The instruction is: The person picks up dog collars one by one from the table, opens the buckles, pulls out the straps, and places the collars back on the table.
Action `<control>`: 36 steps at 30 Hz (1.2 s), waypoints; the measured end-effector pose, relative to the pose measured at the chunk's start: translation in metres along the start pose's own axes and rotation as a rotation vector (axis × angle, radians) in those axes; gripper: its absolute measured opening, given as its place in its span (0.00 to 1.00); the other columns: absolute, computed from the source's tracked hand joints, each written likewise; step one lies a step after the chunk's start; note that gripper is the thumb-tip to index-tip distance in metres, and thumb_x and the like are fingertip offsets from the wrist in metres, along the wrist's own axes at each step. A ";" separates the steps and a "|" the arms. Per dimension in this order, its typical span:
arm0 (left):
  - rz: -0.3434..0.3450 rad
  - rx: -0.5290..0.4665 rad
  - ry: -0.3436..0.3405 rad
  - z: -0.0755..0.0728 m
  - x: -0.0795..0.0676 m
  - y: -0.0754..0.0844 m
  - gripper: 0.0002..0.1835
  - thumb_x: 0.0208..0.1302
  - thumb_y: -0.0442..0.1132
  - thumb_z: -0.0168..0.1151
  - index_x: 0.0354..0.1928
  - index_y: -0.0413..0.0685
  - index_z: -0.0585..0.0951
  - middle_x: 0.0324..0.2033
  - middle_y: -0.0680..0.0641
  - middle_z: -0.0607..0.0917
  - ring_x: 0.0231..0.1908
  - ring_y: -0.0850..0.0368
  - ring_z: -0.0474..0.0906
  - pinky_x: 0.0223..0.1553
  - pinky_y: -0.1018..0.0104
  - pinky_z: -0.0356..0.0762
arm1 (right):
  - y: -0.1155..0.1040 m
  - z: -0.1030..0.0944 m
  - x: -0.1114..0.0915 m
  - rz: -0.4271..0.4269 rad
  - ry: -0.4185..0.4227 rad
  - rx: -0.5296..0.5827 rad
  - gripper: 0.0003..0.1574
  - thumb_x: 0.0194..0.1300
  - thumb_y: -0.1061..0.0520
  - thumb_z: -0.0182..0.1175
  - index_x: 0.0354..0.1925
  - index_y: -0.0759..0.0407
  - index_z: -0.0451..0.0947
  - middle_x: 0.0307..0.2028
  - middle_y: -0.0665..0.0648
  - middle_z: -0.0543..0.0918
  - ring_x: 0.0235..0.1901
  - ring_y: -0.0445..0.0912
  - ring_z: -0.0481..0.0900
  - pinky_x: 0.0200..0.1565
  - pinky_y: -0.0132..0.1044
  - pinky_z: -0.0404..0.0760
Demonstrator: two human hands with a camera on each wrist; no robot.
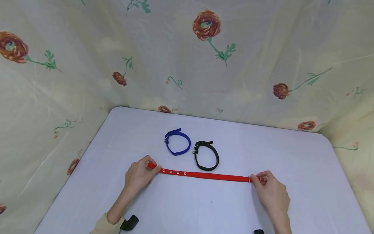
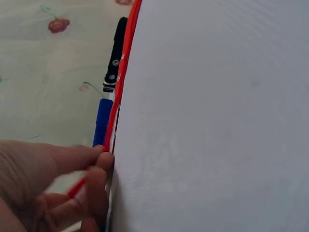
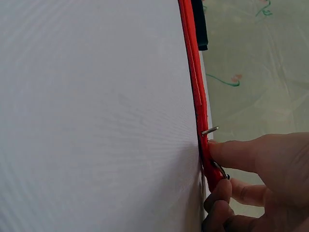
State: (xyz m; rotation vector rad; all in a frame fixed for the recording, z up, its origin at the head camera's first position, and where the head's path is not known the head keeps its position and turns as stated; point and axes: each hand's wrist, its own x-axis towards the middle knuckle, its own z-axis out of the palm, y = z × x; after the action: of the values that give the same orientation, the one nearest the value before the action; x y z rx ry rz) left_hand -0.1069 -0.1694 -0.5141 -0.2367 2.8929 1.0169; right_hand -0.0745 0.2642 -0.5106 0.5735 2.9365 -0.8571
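A red collar (image 1: 216, 176) is stretched out straight between both hands, low over the white table. My left hand (image 1: 141, 174) pinches its tip, just beyond several metal eyelets. At the other end my right hand (image 1: 271, 191) pinches the collar beside its metal buckle (image 1: 264, 178); the right wrist view shows the buckle's metal parts (image 3: 221, 170) at the fingers. Behind the strap lie a blue collar (image 1: 190, 143) and a black collar (image 1: 218, 158), both buckled into loops. In the left wrist view the black collar (image 2: 116, 53) shows two eyelets.
The white table (image 1: 306, 162) has its far edge against a flower-patterned cloth (image 1: 248, 65), which also hangs at both sides. Black wrist devices (image 1: 130, 223) show near the front edge. Bare table surface lies in front of the red strap.
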 end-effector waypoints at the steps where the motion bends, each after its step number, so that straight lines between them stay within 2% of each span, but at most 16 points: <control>1: -0.001 0.019 -0.003 0.000 0.000 0.000 0.12 0.68 0.49 0.76 0.42 0.51 0.84 0.13 0.55 0.80 0.13 0.58 0.69 0.18 0.69 0.59 | 0.001 0.000 0.000 -0.002 -0.013 0.002 0.25 0.76 0.37 0.63 0.52 0.56 0.82 0.25 0.54 0.81 0.23 0.48 0.73 0.22 0.39 0.65; 3: 0.000 0.051 -0.012 0.000 0.000 0.001 0.13 0.68 0.49 0.75 0.42 0.50 0.84 0.14 0.55 0.81 0.14 0.57 0.69 0.19 0.69 0.59 | 0.002 -0.001 0.002 -0.001 -0.028 -0.005 0.25 0.75 0.38 0.64 0.52 0.57 0.81 0.23 0.54 0.77 0.23 0.49 0.71 0.22 0.39 0.65; 5: 0.005 0.077 -0.032 -0.002 0.000 0.001 0.14 0.68 0.50 0.75 0.43 0.49 0.84 0.15 0.55 0.81 0.15 0.57 0.69 0.19 0.69 0.60 | 0.003 -0.001 0.003 0.002 -0.028 -0.013 0.25 0.74 0.38 0.65 0.51 0.58 0.82 0.26 0.57 0.76 0.26 0.51 0.71 0.22 0.40 0.65; 8: -0.007 0.105 -0.068 -0.006 0.001 0.000 0.17 0.68 0.52 0.75 0.45 0.49 0.82 0.15 0.55 0.81 0.14 0.57 0.70 0.20 0.69 0.61 | 0.003 -0.001 0.003 0.008 -0.035 -0.021 0.25 0.74 0.40 0.66 0.52 0.59 0.81 0.39 0.67 0.77 0.35 0.57 0.74 0.24 0.41 0.67; 10: -0.011 0.109 -0.099 -0.009 0.003 -0.001 0.19 0.68 0.53 0.75 0.46 0.49 0.81 0.15 0.54 0.81 0.12 0.57 0.71 0.20 0.68 0.61 | 0.003 -0.001 0.003 0.007 -0.040 -0.020 0.25 0.74 0.41 0.66 0.54 0.59 0.79 0.48 0.74 0.74 0.42 0.62 0.75 0.25 0.42 0.68; 12: -0.016 0.104 -0.130 -0.013 0.004 -0.003 0.19 0.69 0.54 0.74 0.47 0.49 0.80 0.15 0.54 0.81 0.11 0.57 0.73 0.20 0.68 0.61 | 0.002 -0.001 0.003 0.000 -0.047 -0.019 0.23 0.75 0.43 0.66 0.54 0.59 0.77 0.53 0.77 0.71 0.47 0.66 0.75 0.26 0.42 0.68; 16: -0.019 0.091 -0.181 -0.018 0.007 -0.007 0.20 0.70 0.54 0.73 0.50 0.48 0.78 0.16 0.54 0.82 0.11 0.58 0.74 0.20 0.68 0.62 | 0.002 -0.002 0.003 -0.022 -0.034 -0.026 0.19 0.75 0.45 0.67 0.49 0.59 0.79 0.50 0.75 0.74 0.44 0.63 0.75 0.25 0.40 0.67; 20: -0.028 0.094 -0.188 -0.019 0.007 -0.010 0.20 0.71 0.53 0.73 0.49 0.48 0.77 0.16 0.54 0.82 0.11 0.57 0.75 0.21 0.67 0.62 | 0.003 -0.003 0.003 -0.031 -0.039 -0.032 0.19 0.75 0.45 0.66 0.47 0.60 0.81 0.49 0.74 0.76 0.40 0.59 0.75 0.26 0.40 0.68; 26: -0.004 0.106 -0.136 -0.019 0.003 -0.014 0.17 0.74 0.52 0.69 0.47 0.48 0.77 0.16 0.56 0.82 0.13 0.58 0.73 0.21 0.67 0.61 | 0.002 -0.002 0.001 -0.025 -0.028 -0.051 0.21 0.77 0.45 0.65 0.48 0.62 0.80 0.51 0.76 0.75 0.45 0.66 0.78 0.30 0.46 0.74; 30: 0.016 0.159 -0.059 -0.018 -0.003 -0.013 0.16 0.73 0.51 0.69 0.46 0.47 0.78 0.16 0.54 0.80 0.14 0.57 0.71 0.19 0.68 0.62 | 0.000 -0.001 -0.002 -0.008 -0.008 -0.041 0.20 0.76 0.44 0.66 0.47 0.61 0.80 0.51 0.74 0.75 0.45 0.64 0.78 0.29 0.44 0.72; 33: 0.043 0.207 0.001 -0.018 -0.007 -0.011 0.16 0.73 0.50 0.70 0.47 0.45 0.79 0.16 0.52 0.79 0.14 0.57 0.69 0.18 0.68 0.60 | -0.003 0.001 -0.004 -0.001 0.038 -0.033 0.19 0.74 0.45 0.68 0.45 0.60 0.81 0.50 0.74 0.76 0.46 0.66 0.78 0.28 0.44 0.71; 36: 0.078 0.242 0.055 -0.019 -0.009 -0.004 0.17 0.72 0.49 0.71 0.48 0.44 0.80 0.16 0.52 0.79 0.13 0.58 0.67 0.17 0.69 0.59 | -0.007 0.001 -0.005 -0.003 0.094 -0.026 0.18 0.72 0.47 0.69 0.46 0.61 0.81 0.51 0.75 0.76 0.50 0.70 0.76 0.31 0.49 0.72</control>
State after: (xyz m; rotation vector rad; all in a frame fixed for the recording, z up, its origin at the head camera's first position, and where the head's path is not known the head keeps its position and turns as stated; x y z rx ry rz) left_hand -0.0977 -0.1834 -0.5008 -0.1406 3.0593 0.6694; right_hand -0.0725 0.2566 -0.5067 0.6245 3.0284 -0.8125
